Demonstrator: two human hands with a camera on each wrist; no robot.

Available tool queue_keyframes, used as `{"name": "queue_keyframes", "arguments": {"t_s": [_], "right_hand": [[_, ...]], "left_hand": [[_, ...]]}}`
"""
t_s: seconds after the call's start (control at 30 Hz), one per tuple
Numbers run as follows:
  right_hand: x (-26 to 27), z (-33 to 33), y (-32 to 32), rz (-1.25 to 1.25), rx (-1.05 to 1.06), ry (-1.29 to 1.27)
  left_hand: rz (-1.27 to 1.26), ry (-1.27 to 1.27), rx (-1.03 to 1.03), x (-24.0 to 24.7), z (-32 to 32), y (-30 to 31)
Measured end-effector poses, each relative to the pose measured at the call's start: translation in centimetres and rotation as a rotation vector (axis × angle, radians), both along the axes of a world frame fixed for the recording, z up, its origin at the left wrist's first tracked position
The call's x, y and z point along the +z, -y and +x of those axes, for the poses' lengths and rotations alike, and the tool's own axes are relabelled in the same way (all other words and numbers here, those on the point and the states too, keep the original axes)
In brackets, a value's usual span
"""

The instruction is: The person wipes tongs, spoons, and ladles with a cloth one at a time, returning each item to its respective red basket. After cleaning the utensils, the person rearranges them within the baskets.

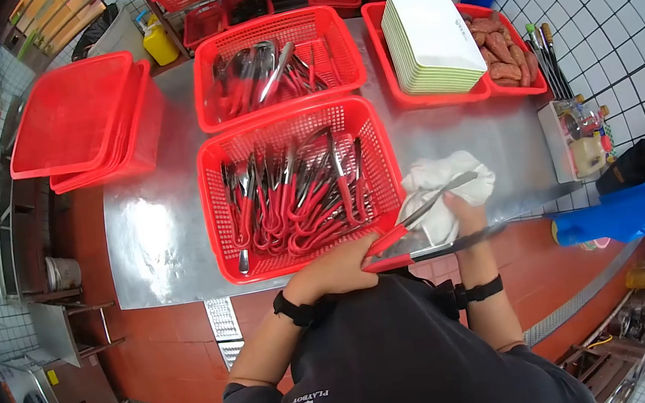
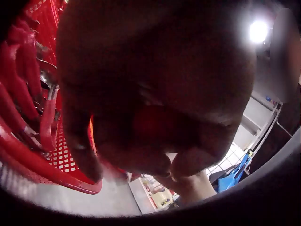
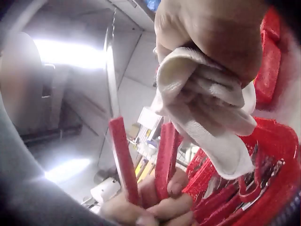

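A pair of metal tongs with red handles [image 1: 386, 240] spreads wide in front of the person's chest. The left hand [image 1: 339, 268] grips the handle end, fingers wrapped round it in the right wrist view [image 3: 164, 207]. A bunched white cloth [image 1: 465, 169] is held in the right hand [image 1: 468, 215], against the tongs' metal arm. In the right wrist view the cloth [image 3: 207, 132] folds out from under the curled right hand [image 3: 211, 33] and hides part of one arm. Beside the left hand stands a red basket [image 1: 222, 247] of similar red-handled tongs [image 1: 281, 204].
Behind the near basket sits another red basket [image 1: 203, 60] with more utensils. Stacked red baskets [image 1: 77, 114] are at the left of the metal table [image 1: 151, 262]. Green-edged white trays [image 1: 435, 36] and brownish pieces [image 1: 500, 47] fill red baskets at the back right.
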State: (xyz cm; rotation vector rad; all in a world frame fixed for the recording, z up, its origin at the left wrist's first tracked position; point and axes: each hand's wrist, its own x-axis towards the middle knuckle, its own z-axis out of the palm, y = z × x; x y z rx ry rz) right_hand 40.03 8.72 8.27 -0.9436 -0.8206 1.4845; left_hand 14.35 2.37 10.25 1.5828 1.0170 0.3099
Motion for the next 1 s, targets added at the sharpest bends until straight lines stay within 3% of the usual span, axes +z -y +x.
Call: {"name": "queue_keyframes", "arguments": {"t_s": [0.27, 0.37, 0.43, 0.53, 0.6, 0.63, 0.73, 0.8, 0.9, 1.0], "right_hand": [[4.7, 3.4, 1.0, 0.080, -0.157, 0.069], [8.0, 4.1, 2.0, 0.136, -0.067, 0.068], [8.2, 3.8, 2.9, 0.152, -0.018, 0.119], [8.0, 3.2, 4.4, -0.011, 0.096, 0.098], [6.1, 2.7, 4.6, -0.057, 0.293, 0.087], [5.4, 1.7, 4.9, -0.064, 0.343, 0.075], [3.7, -0.5, 4.9, -0.037, 0.413, 0.020], [3.7, -0.9, 4.1, -0.131, 0.396, -0.030], [2.9, -1.5, 3.4, -0.170, 0.245, -0.113], [3.1, -2.1, 3.2, -0.146, 0.189, -0.074]], "left_hand": [[0.097, 0.032, 0.001, -1.9, -2.5, 1.7], [0.058, 0.122, 0.063, -1.8, -3.4, 2.0], [-0.197, 0.077, 0.199, 0.3, -3.5, 1.7], [-0.110, 0.067, 0.222, 1.1, -2.7, 0.9], [-0.070, 0.094, 0.147, 0.8, -1.3, 0.5], [-0.034, 0.121, 0.069, 0.8, -0.5, 0.4], [-0.104, 0.192, 0.090, 2.4, 1.0, 0.7], [-0.022, 0.167, 0.100, 0.7, 0.6, 0.7], [-0.041, -0.263, 0.156, 1.7, 0.2, 0.7], [-0.096, -0.215, 0.173, 0.6, 0.4, 1.9]]}}
